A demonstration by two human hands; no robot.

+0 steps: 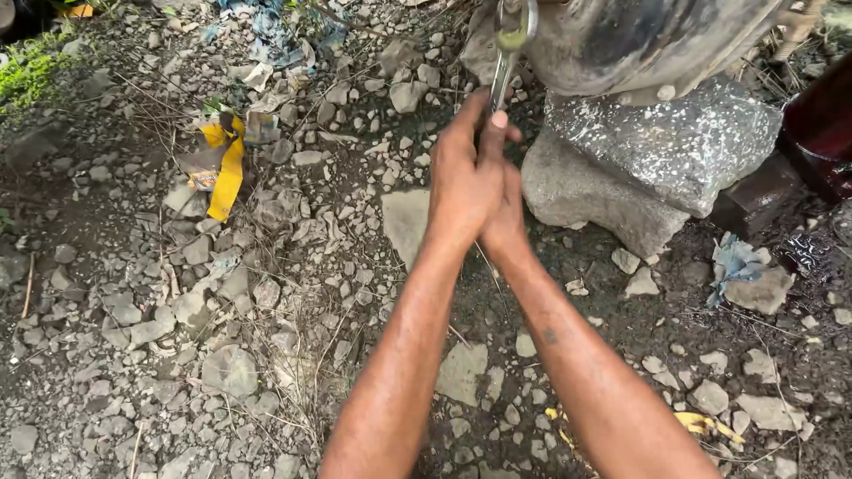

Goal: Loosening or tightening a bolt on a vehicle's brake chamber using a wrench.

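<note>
Both my hands are clasped together around the lower handle of a metal wrench [502,78]. My left hand [463,173] wraps over the top, its thumb laid along the shaft. Mostly hidden beneath it is my right hand [508,217]. The wrench points up and away, and its ring end [516,22] sits on a fitting at the edge of a large grey, dirty metal part [621,40] at the top of the view. That part rests on a big grey stone [648,164].
The ground is dirt strewn with gravel and flat stones [407,222]. A yellow scrap [226,168] lies at the left, a blue-grey rag [735,262] at the right. A dark red object [821,129] stands at the right edge, with green plants [31,66] at top left.
</note>
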